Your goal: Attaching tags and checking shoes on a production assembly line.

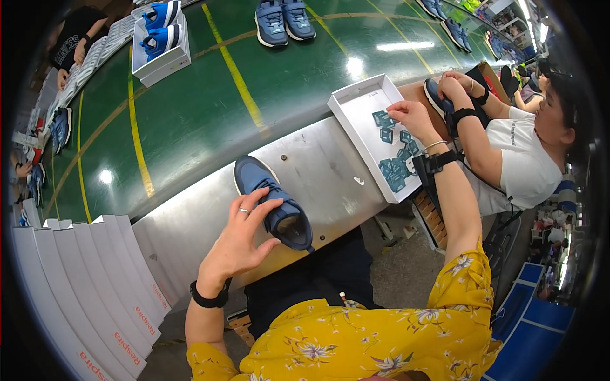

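Observation:
A blue lace-up sneaker [270, 190] rests on the metal bench in front of me, its toe pointing away and its opening toward me. My left hand [235, 244] is beside it, fingers spread, with the fingertips over the laces and the shoe's left side; I cannot tell whether they touch. Further right, a shallow white box [356, 124] holds several small dark green tags [395, 171]. Over its far part, my right hand [412, 120] has thumb and finger pinched at the edge of one tag [381, 119].
White shoeboxes [95, 273] are stacked at the left. Beyond the metal bench [184, 203], a green conveyor [203, 120] with yellow lines carries a blue pair in an open box [162, 60] and more sneakers [284, 22]. At the right, a co-worker [521, 152] handles a shoe.

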The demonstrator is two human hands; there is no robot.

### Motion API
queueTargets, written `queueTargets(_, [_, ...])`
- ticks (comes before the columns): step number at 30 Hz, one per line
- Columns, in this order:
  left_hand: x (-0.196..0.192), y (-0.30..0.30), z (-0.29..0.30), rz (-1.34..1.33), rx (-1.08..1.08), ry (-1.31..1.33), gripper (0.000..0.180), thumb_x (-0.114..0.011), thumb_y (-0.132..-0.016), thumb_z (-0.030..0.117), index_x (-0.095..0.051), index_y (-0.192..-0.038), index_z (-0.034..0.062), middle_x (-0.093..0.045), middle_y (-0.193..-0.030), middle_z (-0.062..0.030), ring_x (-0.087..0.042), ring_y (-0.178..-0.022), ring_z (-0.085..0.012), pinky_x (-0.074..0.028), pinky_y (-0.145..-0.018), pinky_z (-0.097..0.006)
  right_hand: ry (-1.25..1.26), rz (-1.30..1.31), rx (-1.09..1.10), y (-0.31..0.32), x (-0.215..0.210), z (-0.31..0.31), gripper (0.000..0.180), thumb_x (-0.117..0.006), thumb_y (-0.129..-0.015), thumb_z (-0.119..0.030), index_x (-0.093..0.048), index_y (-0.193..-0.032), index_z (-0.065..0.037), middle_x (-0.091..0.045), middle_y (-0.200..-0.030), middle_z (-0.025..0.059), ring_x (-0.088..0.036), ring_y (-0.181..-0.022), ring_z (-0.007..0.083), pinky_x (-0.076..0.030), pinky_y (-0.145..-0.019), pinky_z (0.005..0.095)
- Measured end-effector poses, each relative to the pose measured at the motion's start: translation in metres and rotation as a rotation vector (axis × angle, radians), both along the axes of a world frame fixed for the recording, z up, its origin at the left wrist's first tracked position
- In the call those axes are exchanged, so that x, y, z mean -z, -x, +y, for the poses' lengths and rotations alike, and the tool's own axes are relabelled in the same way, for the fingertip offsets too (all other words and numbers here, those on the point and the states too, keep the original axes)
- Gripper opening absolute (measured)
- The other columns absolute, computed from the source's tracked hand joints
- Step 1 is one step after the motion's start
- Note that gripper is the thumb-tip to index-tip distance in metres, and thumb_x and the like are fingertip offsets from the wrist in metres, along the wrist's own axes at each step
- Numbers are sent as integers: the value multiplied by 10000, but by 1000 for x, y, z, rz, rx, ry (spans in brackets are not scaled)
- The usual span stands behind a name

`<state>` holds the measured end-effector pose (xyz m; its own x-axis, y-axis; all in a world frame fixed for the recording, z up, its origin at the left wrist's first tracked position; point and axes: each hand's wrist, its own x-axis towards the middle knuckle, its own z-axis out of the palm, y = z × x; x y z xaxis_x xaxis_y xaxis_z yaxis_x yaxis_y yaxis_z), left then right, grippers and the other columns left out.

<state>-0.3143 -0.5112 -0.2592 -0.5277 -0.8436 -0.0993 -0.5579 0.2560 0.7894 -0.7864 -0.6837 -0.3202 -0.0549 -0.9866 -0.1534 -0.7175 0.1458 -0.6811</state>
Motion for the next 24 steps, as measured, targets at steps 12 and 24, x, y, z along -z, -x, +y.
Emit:
queueTargets(12, [-12, 9, -19, 335, -333, 28, 337, -639, -868, -57, -681, -1191, 31, -730, -1040, -73, -625, -900, -131, -482, -776, -259, -72, -587, -57, -80, -59, 33, 224, -723, -937, -119, -735, -1127, -1, -730, -942, 28, -653, -814, 71, -534, -727, 226])
queueTargets(24, [10, 23, -31, 220, -278, 631, 473, -704, -696, -182, -741, -1081, 90, -639, -1135, -91, -623, -916, -231, -535, -726, -328, -563, -937, -360, -233, -73, 74, 246, -726, -962, -170, -698, -1158, -25, -711, -935, 22, -646, -796, 78, -538, -746, 233])
